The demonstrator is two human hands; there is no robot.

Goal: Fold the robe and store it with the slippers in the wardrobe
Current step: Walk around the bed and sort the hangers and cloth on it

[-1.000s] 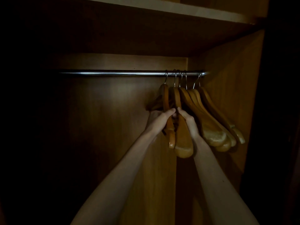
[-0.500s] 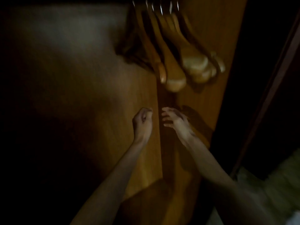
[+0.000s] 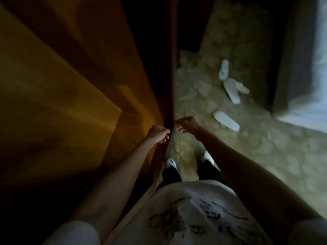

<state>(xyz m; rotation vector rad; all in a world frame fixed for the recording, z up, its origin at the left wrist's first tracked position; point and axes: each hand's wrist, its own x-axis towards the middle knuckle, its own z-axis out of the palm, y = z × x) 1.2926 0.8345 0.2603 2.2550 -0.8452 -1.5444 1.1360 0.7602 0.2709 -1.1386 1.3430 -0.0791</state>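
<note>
Wardrobe (image 3: 62, 85) interior dark (contents unseen); slippers (image 3: 230, 91) on carpet (image 3: 256, 147); both grips empty, loose.

— Where does the head view look from?
— From the person's head, steeply down past the shirt (image 3: 191, 209) to the carpet (image 3: 265, 147).
— How near?
— Close; both forearms fill the foreground, the wardrobe (image 3: 62, 85) lies on the left.

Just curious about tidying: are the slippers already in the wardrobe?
Out. The white slippers lie scattered on the patterned carpet, right of the wardrobe.
</note>
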